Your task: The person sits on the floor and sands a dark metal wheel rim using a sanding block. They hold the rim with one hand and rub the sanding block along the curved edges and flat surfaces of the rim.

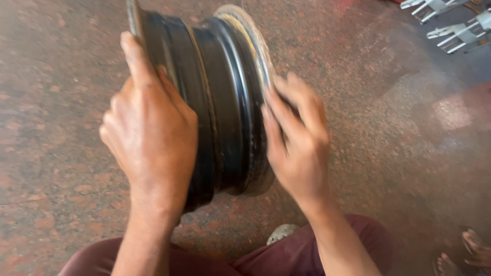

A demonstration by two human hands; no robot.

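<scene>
two hands are steadying a black steel wheel rim (220,97) standing on edge on the speckled stone floor (61,168). the left hand (151,135) is clasping its near flange; the right hand (296,140) is pressing fingers against the far flange. judged step: positioning; any next move is calling for balance.

arms: bare, no sleeves | legs: maroon trousers (286,258)

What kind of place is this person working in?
Probably a tyre or wheel repair shop, worked at floor level. Both hands, left and right, steady a bare black steel wheel rim standing on edge on a speckled stone floor, and metal tools lie at the top right.
</scene>
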